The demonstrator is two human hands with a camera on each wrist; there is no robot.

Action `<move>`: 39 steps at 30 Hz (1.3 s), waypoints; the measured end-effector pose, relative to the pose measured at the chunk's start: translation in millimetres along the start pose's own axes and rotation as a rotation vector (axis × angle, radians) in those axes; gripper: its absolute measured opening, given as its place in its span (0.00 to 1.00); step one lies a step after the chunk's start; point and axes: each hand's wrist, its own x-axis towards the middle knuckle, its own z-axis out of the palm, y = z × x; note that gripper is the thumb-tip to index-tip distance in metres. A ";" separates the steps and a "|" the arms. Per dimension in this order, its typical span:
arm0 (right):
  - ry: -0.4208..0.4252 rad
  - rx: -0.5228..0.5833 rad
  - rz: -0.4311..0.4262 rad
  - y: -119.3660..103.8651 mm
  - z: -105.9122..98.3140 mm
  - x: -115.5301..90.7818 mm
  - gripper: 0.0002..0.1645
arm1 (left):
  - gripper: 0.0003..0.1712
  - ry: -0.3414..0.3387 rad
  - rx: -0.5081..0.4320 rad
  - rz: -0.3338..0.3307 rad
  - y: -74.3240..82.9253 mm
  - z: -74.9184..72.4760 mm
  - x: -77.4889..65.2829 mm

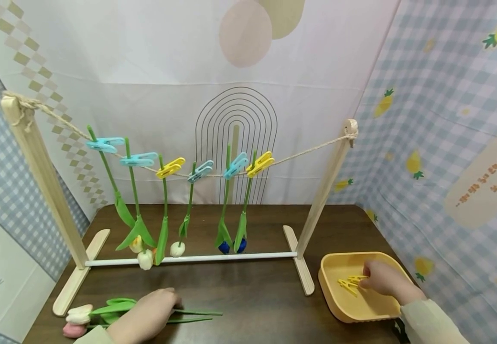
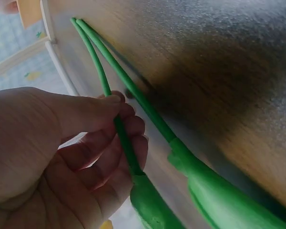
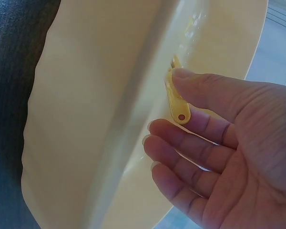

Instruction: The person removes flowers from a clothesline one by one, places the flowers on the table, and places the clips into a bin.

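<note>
My left hand (image 1: 147, 313) is low over the table at the front left, thumb and fingers pinching the green stem (image 2: 126, 148) of an artificial tulip. A second tulip stem (image 2: 143, 105) runs beside it, outside the pinch. Their blooms, one white (image 1: 79, 314) and one pink (image 1: 74, 330), lie at the left; which bloom belongs to the pinched stem I cannot tell. At the right, my right hand (image 1: 383, 277) reaches into a yellow plastic basket (image 1: 332, 306). Between its thumb and index finger is a yellow clothespin (image 3: 177, 107). Another yellow clothespin (image 1: 347, 287) lies on the basket floor.
A wooden stand with a left post (image 1: 44, 177) and right post (image 1: 323, 196) carries a sagging rope (image 1: 304, 154). Several tulips hang upside down from it by blue and yellow clothespins (image 1: 260, 164). A white crossbar (image 1: 265, 256) joins the feet. Patterned cloth surrounds the table.
</note>
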 end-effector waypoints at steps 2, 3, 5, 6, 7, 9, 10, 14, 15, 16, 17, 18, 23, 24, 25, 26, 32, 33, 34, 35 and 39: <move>0.000 0.003 -0.001 0.4 0.9 -0.6 0.15 | 0.13 0.000 -0.009 0.005 -0.7 1.1 -0.3; 0.001 0.006 -0.001 0.6 1.2 -0.9 0.15 | 0.12 0.005 -0.009 0.006 -0.7 1.7 -0.6; 0.002 0.018 -0.001 0.8 1.7 -1.9 0.15 | 0.11 0.010 -0.002 0.005 -0.8 2.8 -1.1; 0.002 0.025 -0.002 1.0 1.8 -2.3 0.15 | 0.12 0.018 0.003 0.004 -0.7 3.4 -1.3; 0.002 0.027 -0.002 1.1 1.7 -2.7 0.15 | 0.12 0.026 0.006 0.003 -0.5 3.9 -1.6; 0.001 0.033 -0.005 1.5 1.5 -3.4 0.14 | 0.12 0.044 0.012 0.005 -0.1 4.8 -2.2; 0.006 0.027 -0.013 1.5 0.9 -3.2 0.13 | 0.13 0.053 0.013 0.008 0.1 5.2 -2.6; 0.051 0.024 -0.036 -1.1 -2.0 -0.5 0.13 | 0.13 0.073 0.014 0.021 0.7 5.3 -3.8; 0.078 0.023 -0.050 -4.1 -3.6 -0.1 0.12 | 0.13 0.073 0.014 0.025 0.8 5.0 -4.1; 0.111 0.021 -0.068 -8.0 -5.8 0.2 0.11 | 0.13 0.073 0.018 0.026 1.0 4.5 -4.2; 0.139 0.031 -0.079 -13.0 -8.2 0.3 0.10 | 0.12 0.072 0.021 0.029 1.4 3.6 -4.3; 0.169 0.042 -0.097 -18.8 -10.9 0.2 0.09 | 0.12 0.065 0.014 0.035 1.5 2.4 -4.3; 0.275 0.068 -0.184 -51.3 -25.0 -3.8 0.04 | 0.09 0.045 -0.022 0.050 4.6 -5.3 -1.0; 0.286 0.074 -0.202 -57.4 -27.6 -4.8 0.03 | 0.08 0.047 -0.022 0.046 5.7 -6.6 0.4; 0.297 0.074 -0.216 -63.9 -30.0 -5.6 0.03 | 0.07 0.050 -0.018 0.039 6.9 -8.0 1.5; 0.307 0.075 -0.236 -70.4 -32.6 -6.6 0.04 | 0.06 0.054 -0.014 0.032 8.0 -9.5 2.9; 0.391 0.041 -0.360 -106.0 -47.5 -11.5 0.05 | 0.07 0.132 0.021 0.056 18.5 -22.0 10.9; 0.405 0.029 -0.380 -110.8 -50.4 -11.9 0.05 | 0.07 0.151 0.028 0.067 20.8 -24.6 12.4; 0.419 0.016 -0.401 -115.5 -53.8 -12.2 0.04 | 0.08 0.170 0.037 0.075 22.9 -27.0 14.1; 0.436 0.001 -0.422 -120.2 -57.5 -12.3 0.04 | 0.08 0.188 0.045 0.083 25.0 -29.6 16.3; 0.517 -0.042 -0.529 -141.1 -76.0 -12.7 0.06 | 0.11 0.259 0.056 0.108 34.4 -41.0 26.2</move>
